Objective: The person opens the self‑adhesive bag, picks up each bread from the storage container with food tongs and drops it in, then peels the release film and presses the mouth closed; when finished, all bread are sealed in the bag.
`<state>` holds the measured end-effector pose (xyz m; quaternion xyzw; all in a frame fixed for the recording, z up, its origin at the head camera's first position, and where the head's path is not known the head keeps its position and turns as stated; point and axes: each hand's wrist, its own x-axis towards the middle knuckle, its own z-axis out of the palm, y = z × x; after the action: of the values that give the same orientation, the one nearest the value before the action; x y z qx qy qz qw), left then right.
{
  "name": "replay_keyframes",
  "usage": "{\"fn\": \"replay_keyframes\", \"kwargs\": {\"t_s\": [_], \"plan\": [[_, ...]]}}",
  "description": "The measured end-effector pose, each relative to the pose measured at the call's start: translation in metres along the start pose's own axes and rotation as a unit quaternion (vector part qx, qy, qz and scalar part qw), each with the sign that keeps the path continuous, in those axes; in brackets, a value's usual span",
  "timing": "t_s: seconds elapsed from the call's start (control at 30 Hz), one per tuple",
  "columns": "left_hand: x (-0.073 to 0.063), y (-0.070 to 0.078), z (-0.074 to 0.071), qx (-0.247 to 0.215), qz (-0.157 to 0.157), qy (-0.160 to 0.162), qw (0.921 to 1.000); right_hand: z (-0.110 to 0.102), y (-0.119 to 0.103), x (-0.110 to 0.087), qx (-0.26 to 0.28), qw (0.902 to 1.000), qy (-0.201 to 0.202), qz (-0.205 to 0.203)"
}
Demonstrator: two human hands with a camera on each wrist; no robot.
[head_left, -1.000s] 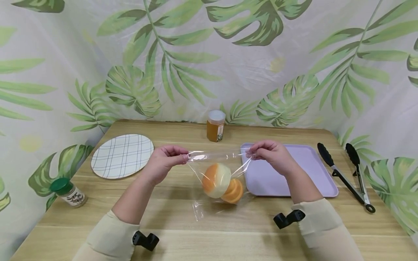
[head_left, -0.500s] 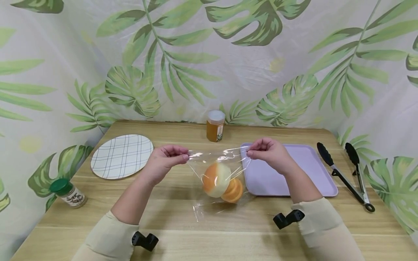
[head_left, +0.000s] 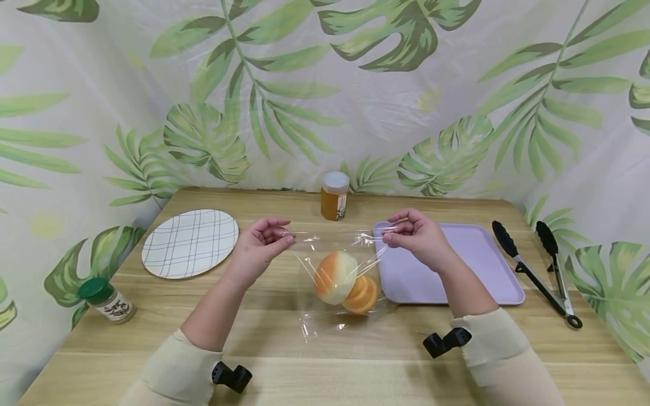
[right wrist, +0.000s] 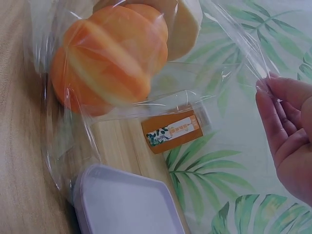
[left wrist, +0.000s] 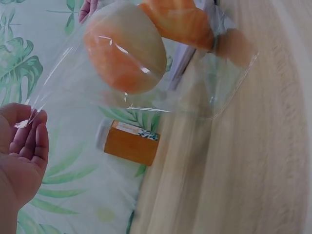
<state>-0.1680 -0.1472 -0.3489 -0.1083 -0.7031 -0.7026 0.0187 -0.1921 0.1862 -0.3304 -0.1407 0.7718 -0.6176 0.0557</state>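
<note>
A clear plastic bag (head_left: 330,239) hangs between my two hands with two breads inside. One is a round bun (head_left: 335,277), half orange-brown and half cream; below and to its right is a ridged orange bread roll (head_left: 361,296). My left hand (head_left: 260,251) pinches the bag's upper left corner between thumb and fingers. At the upper right corner, my right hand (head_left: 418,239) pinches the film the same way. In the left wrist view the bun (left wrist: 129,53) shows through the film; the right wrist view has the ridged roll (right wrist: 109,61) closest.
A lilac tray (head_left: 457,265) lies behind the right hand, with black-tipped tongs (head_left: 543,276) farther right. An orange jar (head_left: 334,203) with a pale lid stands at the back. On the left are a checked oval plate (head_left: 190,243) and a green-capped shaker (head_left: 109,301).
My left hand has turned and risen a little, its index finger lifting off the others. The right hand is slightly higher, and its fingers have shifted on the film. The breads moved up slightly.
</note>
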Motion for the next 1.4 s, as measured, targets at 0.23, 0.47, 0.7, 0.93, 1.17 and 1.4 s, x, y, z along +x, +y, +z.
{"fn": "replay_keyframes", "kwargs": {"t_s": [0.23, 0.47, 0.7, 0.93, 1.17, 1.4], "plan": [[0.005, -0.01, 0.014, -0.076, -0.046, -0.017, 0.9959, -0.001, 0.002, 0.0, 0.019, 0.9997, -0.004, -0.016], [0.006, -0.016, 0.022, -0.072, -0.069, -0.024, 0.9948, -0.003, 0.001, 0.001, 0.014, 0.9995, -0.021, -0.02], [0.007, -0.014, 0.024, -0.082, -0.056, -0.034, 0.9945, -0.001, -0.027, 0.006, -0.131, 0.9887, -0.063, -0.035], [0.004, -0.01, 0.028, -0.083, -0.057, -0.027, 0.9945, 0.04, -0.066, 0.027, -0.298, 0.9401, -0.163, -0.028], [0.001, -0.008, 0.029, -0.072, -0.052, -0.019, 0.9959, 0.08, -0.084, 0.042, -0.427, 0.8784, -0.213, -0.015], [0.0, -0.007, 0.026, -0.076, -0.038, -0.025, 0.9961, 0.078, -0.08, 0.044, -0.412, 0.8798, -0.237, 0.006]]}}
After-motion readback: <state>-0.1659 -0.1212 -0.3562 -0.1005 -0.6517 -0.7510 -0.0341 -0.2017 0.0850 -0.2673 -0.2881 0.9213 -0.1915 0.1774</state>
